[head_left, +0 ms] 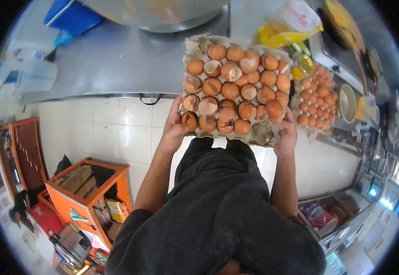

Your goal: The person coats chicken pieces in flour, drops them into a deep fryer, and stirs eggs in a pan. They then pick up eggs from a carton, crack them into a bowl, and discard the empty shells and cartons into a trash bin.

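Note:
A grey cardboard egg tray [259, 135] filled with several brown broken eggshells [230, 90] is held at the near edge of a steel counter [117, 59]. My left hand [175, 128] grips the tray's left near corner, thumb on top beside a shell. My right hand [287, 133] grips the right near corner. The tray's far part rests over the counter. A second tray of whole brown eggs [316, 103] lies just to the right of it.
On the counter stand a large metal bowl [172, 18], a blue box [71, 16], a clear plastic container [36, 75], a yellow bag [286, 27] and a tin can [304, 64]. An orange crate [87, 192] stands on the white tiled floor at left.

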Motion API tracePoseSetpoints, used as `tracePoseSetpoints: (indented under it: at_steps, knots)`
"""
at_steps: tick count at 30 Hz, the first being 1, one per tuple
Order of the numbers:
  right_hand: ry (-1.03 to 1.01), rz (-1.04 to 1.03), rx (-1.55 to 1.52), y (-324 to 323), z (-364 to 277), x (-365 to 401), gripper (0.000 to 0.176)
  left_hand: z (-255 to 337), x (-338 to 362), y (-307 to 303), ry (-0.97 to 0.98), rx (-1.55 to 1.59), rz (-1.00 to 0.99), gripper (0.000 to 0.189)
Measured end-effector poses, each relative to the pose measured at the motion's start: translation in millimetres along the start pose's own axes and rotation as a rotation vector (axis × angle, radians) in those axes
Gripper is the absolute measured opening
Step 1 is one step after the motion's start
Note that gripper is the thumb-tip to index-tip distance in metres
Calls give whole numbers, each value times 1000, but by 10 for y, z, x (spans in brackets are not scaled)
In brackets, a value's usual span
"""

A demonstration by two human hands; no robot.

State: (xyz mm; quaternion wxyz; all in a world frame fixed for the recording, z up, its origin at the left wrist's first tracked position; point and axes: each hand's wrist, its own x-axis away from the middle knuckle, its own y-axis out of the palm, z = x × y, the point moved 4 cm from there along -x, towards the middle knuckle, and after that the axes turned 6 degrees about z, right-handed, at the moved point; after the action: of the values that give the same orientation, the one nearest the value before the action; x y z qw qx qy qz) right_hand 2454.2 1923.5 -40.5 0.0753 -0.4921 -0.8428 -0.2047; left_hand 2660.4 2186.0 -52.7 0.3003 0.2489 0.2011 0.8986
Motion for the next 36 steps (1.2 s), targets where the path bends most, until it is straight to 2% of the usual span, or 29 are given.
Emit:
tracePoseSetpoints:
  at_steps: [3,5,7,9,12,15,17,19,21,23,24,25,26,27,29,30,31,33,36]
  knots:
    - [9,-25,129,33,-120,189,60,98,-32,-34,-27,64,-16,109]
    - [73,17,-141,-29,-103,315,61,97,46,107,-112,58,-17,110]
    - [55,78,-99,-382,-77,368,61,50,126,290,-38,-24,-89,111]
    - [80,-62,-327,-578,-122,523,64,28,201,485,-44,-56,-160,111]
    - [21,22,-349,-766,-205,848,68,117,381,725,-47,-54,-237,107]
    - [-12,98,-334,-1070,-276,1170,72,-50,654,940,-46,-105,-283,109]
    - [-29,1,-408,-1249,-170,1320,75,-72,790,1075,0,-140,-364,112]
    - [-79,39,-428,-1601,-198,1478,79,-164,951,1342,-18,-127,-362,113]
    - [-6,74,-508,-1644,-271,1740,81,-257,1076,1374,-25,-177,-404,114]
    - [-97,69,-558,-1817,-213,1966,77,-350,1312,1418,-18,-146,-463,114]
    - [-91,42,-510,-1708,-216,1840,77,-224,1161,1373,-41,-144,-454,113]
    - [-92,54,-483,-1898,-204,1976,77,-286,1193,1473,-92,-162,-472,112]
    - [-81,71,-562,-1945,-243,2100,77,-330,1235,1570,-84,-166,-504,112]
    - [-47,121,-551,-2121,9,2137,79,-378,1285,1673,-97,-170,-544,111]
    - [-116,190,-561,-2210,-26,2590,79,-408,1473,1863,-180,-289,-610,111]
    - [-95,268,-599,-2302,358,2699,81,-374,1596,1953,-260,-313,-642,111]
    - [-134,230,-621,-2049,148,2726,82,-167,1520,1939,-292,-308,-640,111]
    - [-201,234,-764,-1797,-159,3471,82,-119,1751,2014,-317,-356,-781,109]
    - [-236,329,-869,-1690,336,4446,79,46,2569,1851,-354,-427,-915,107]
